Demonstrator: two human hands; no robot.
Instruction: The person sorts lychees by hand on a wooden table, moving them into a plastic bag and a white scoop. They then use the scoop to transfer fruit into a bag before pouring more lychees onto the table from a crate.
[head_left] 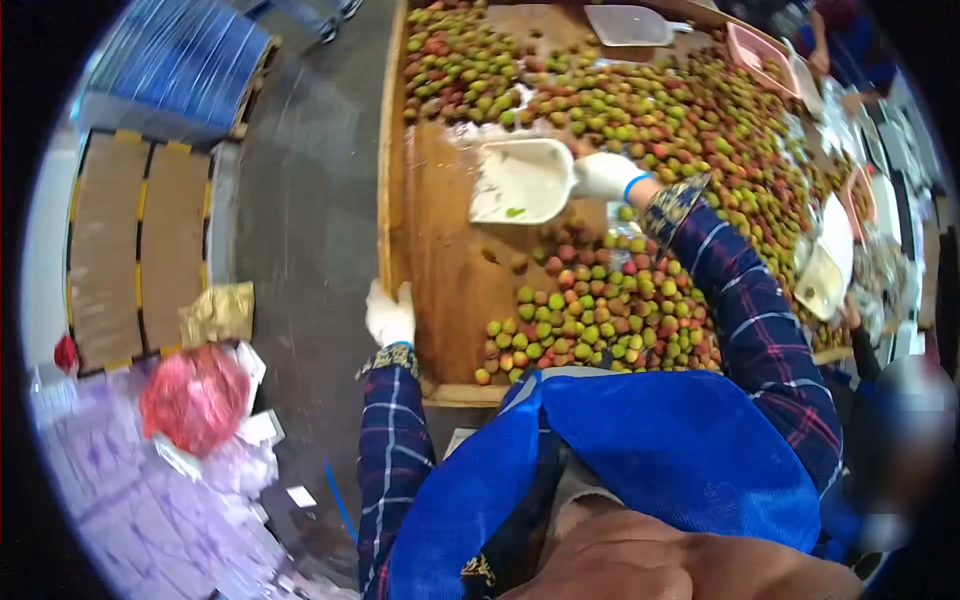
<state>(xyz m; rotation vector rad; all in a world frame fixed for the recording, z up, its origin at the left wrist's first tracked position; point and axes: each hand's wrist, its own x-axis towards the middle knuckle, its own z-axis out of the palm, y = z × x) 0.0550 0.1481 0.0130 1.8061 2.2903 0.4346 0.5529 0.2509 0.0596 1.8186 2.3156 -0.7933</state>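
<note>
My right hand (606,177), in a white glove with a blue cuff, grips the handle of a white scoop (522,180). The scoop rests over bare wood, with only a small green bit and some dark specks in it. Green and red lychees (690,115) are heaped behind and to the right of that hand; a smaller group of lychees (610,310) lies closer to my body. White-gloved too, my left hand (390,315) clasps the left rim of the wooden table (425,240), with nothing else in it.
At the table's back lies a clear scoop (630,26), near a pink basket (762,58). Another scoop (824,275) is at right, where other people work. Left of the aisle are a blue-wrapped pallet (175,65), brown boards (135,240) and a red bag (197,400).
</note>
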